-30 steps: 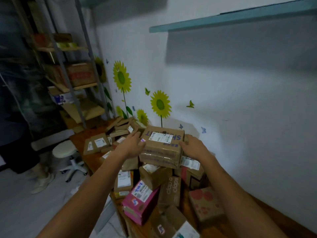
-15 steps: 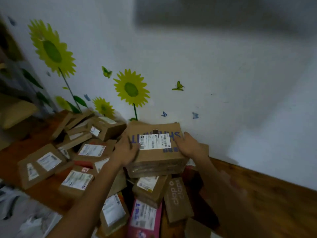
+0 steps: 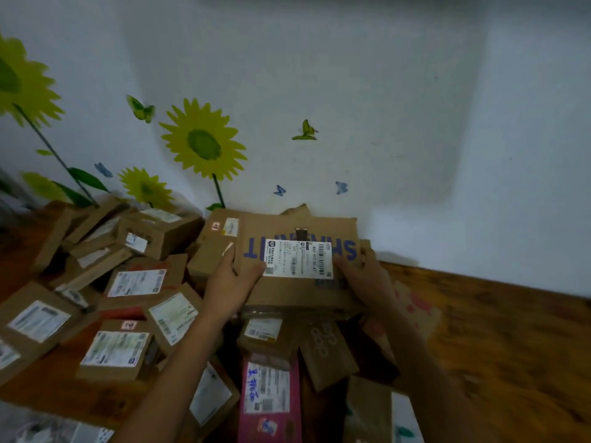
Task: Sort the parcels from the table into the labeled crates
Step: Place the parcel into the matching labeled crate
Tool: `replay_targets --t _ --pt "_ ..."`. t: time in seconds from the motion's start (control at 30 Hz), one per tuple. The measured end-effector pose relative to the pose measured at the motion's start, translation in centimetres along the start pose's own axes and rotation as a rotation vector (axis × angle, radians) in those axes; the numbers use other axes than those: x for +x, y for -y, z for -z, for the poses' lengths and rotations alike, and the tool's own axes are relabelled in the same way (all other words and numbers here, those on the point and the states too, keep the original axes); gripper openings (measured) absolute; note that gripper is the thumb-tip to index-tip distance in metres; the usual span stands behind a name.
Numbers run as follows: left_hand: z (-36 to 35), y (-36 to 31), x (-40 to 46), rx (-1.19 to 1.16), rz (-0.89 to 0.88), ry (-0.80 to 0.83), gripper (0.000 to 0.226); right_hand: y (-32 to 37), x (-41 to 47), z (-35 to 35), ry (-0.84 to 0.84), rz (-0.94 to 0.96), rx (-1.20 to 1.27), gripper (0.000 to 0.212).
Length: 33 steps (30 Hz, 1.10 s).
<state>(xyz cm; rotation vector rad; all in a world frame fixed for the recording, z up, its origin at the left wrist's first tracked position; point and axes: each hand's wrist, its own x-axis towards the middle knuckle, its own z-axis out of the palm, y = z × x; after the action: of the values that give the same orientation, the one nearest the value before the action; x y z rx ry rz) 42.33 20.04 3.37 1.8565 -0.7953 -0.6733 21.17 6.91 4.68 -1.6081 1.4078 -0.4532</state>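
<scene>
I am holding the big brown box with both hands, left hand and right hand gripping its sides, probably above the pink parcel.

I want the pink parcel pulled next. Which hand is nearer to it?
Left, narrowly. The left hand grips the big box up and left of the pink parcel; the right hand grips it farther up-right.

Head camera, worn high, angled forward and down
Close over a wooden table crowded with parcels; the wall with sunflower stickers fills 12 o'clock; forearms enter from 6 o'clock; single view only.
</scene>
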Motion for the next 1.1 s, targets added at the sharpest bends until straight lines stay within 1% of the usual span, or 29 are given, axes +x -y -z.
replay_targets --t 0.03,0.07,0.1,0.17,0.2,0.27,0.33,0.37,0.43,0.5,0.6,0.7,0.77,0.8,0.87,0.9,0.93,0.97,1.0,1.03,1.07,1.1 --pt "-0.3 -0.6 -0.4 0.001 -0.022 0.034 0.026 -1.1 -0.7 0.9 -0.035 -0.005 0.028 0.042" --pt "-0.9 -1.5 -1.0 -0.010 -0.048 0.073 0.020 -2.3 -1.9 2.0 -0.066 -0.016 0.073 0.045" --pt "-1.7 -2.0 -1.3 -0.017 -0.074 0.118 0.017 -3.4 -3.0 3.0 -0.100 -0.014 0.118 0.054" --pt "-3.8 -2.7 -2.3 -0.043 -0.080 0.201 0.019 -6.3 -5.7 5.0 -0.142 -0.030 0.178 0.066" --pt "-4.7 -3.1 -3.0 -0.051 -0.070 0.206 0.020 -7.6 -7.0 5.7 -0.149 -0.045 0.181 0.066" --pt "-6.8 -3.7 -4.3 -0.026 -0.066 0.170 0.015 -10.1 -9.8 7.4 -0.184 -0.106 0.210 0.066" --pt "-9.3 -4.2 -5.8 -0.059 -0.065 0.133 0.014 -12.9 -12.2 8.7 -0.196 -0.174 0.261 0.074" --pt "-10.6 -4.4 -6.6 -0.072 -0.062 0.132 0.017 -14.3 -13.3 9.3 -0.199 -0.193 0.267 0.080" --pt "-12.7 -4.4 -8.3 -0.084 -0.034 0.126 0.028 -17.0 -15.0 9.6 -0.230 -0.223 0.261 0.100" --pt "-15.2 -4.2 -10.1 -0.111 0.028 0.040 0.041 -20.0 -16.8 9.4 -0.273 -0.263 0.289 0.115" --pt "-18.5 -2.8 -12.7 -0.140 0.106 -0.126 0.050 -22.4 -19.9 8.8 -0.282 -0.332 0.301 0.114" --pt "-20.6 -1.1 -14.1 -0.143 0.093 -0.212 0.053 -24.1 -21.4 8.3 -0.249 -0.462 0.340 0.115" --pt "-20.9 0.1 -14.3 -0.041 0.053 -0.198 0.046 -24.5 -21.5 8.4 -0.202 -0.485 0.389 0.117" --pt "-20.9 0.7 -14.6 0.035 0.049 -0.161 0.038 -24.6 -21.6 8.7 -0.165 -0.484 0.419 0.117" --pt "-20.9 1.5 -15.0 0.178 0.063 -0.059 0.022 -24.5 -21.7 9.8 -0.140 -0.445 0.386 0.107" --pt "-21.0 1.8 -15.2 0.222 0.064 -0.029 0.017 -24.4 -21.5 10.6 -0.184 -0.418 0.324 0.099" --pt "-21.1 2.1 -15.5 0.246 0.071 -0.029 0.021 -24.4 -21.0 11.5 -0.262 -0.379 0.237 0.093" --pt "-21.3 2.1 -16.0 0.248 0.077 -0.054 0.035 -24.0 -20.3 12.4 -0.338 -0.314 0.124 0.090" --pt "-21.5 2.0 -16.7 0.226 0.106 -0.090 0.055 -23.7 -19.3 13.2 -0.403 -0.219 0.010 0.085" --pt "-21.7 1.9 -17.5 0.185 0.145 -0.122 0.076 -23.3 -18.1 13.9 -0.428 -0.118 -0.108 0.079" --pt "-22.0 1.7 -18.5 0.141 0.182 -0.139 0.093 -23.0 -16.5 14.3 -0.378 -0.032 -0.225 0.073" --pt "-22.3 1.8 -19.8 0.091 0.209 -0.144 0.104 -22.6 -15.0 14.8 -0.254 0.029 -0.296 0.071"
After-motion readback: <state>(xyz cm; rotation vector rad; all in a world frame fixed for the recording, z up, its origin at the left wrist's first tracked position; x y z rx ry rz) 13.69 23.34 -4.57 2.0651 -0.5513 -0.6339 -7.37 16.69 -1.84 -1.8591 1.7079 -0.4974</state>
